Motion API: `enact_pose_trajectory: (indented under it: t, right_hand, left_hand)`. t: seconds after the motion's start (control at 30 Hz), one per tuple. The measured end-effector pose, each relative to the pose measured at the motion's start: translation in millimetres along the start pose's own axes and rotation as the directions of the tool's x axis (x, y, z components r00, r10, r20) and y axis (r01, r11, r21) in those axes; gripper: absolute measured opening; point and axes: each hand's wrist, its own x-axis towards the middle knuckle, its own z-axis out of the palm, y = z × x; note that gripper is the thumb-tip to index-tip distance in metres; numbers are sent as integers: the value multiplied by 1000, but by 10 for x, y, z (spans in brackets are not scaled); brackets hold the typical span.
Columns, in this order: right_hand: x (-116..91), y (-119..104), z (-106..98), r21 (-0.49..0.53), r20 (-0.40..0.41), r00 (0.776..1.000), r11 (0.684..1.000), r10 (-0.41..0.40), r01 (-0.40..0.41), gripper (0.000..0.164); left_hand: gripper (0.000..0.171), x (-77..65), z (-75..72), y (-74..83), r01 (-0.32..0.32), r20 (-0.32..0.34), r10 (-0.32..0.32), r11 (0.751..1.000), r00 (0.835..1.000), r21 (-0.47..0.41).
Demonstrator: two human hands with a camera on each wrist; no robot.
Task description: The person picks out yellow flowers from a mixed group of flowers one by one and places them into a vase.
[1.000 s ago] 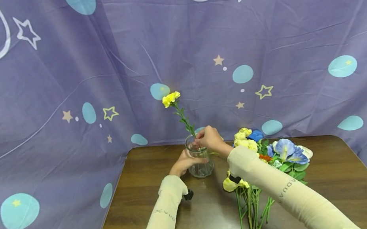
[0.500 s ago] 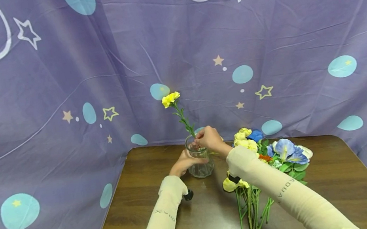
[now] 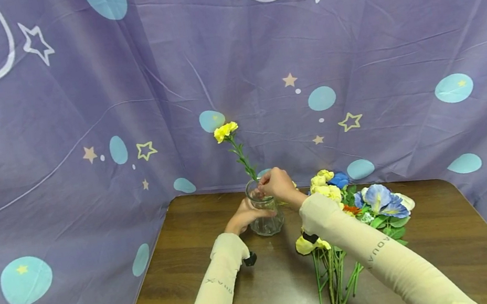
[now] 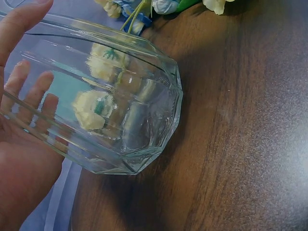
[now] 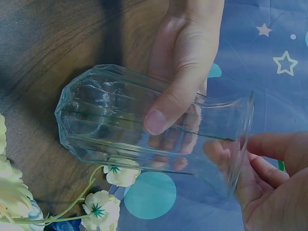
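A clear faceted glass vase point(image 3: 267, 227) stands upright on the table. My left hand point(image 3: 245, 216) grips it round the middle, with the thumb point(image 5: 166, 108) across the near side and the other fingers behind the glass. A yellow carnation point(image 3: 226, 132) rises from the vase's mouth and leans left, its leafy stem in the opening. My right hand point(image 3: 279, 183) pinches that stem at the rim, fingertips just inside the mouth. Through the glass in the right wrist view, the lower stem point(image 5: 211, 135) runs down towards the base.
Right of the vase lies a pile of artificial flowers, with yellow blooms point(image 3: 326, 192), blue irises point(image 3: 380, 199) and long green stems point(image 3: 333, 281) pointing at the near edge. My right forearm passes over it. A purple patterned cloth point(image 3: 230, 69) hangs behind the wooden table point(image 3: 452, 230).
The carnation's head has shifted very slightly left, and my right hand has eased a touch left with it. My left hand and the vase stay put.
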Motion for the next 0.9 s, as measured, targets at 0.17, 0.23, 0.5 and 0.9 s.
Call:
enact_pose_trajectory:
  t: [0.17,0.23,0.5,0.9]
  right_hand:
    - [2,3,2,-17,-7,1000,1000,-13,13,11]
    - [1,1,1,-29,-15,1000,999,-16,16,10]
    - [1,5,-2,-41,-27,1000,999,-12,11,10]
    - [-20,-1,-13,-12,-8,1000,1000,-21,21,11]
  left_hand:
    - [81,-1,7,5,14,1,-14,1000,1000,-3]
    - [81,0,10,5,13,3,-13,1000,1000,-5]
    - [80,-7,12,22,20,1,-20,1000,1000,-2]
    - [80,-13,25,22,18,0,-18,1000,1000,5]
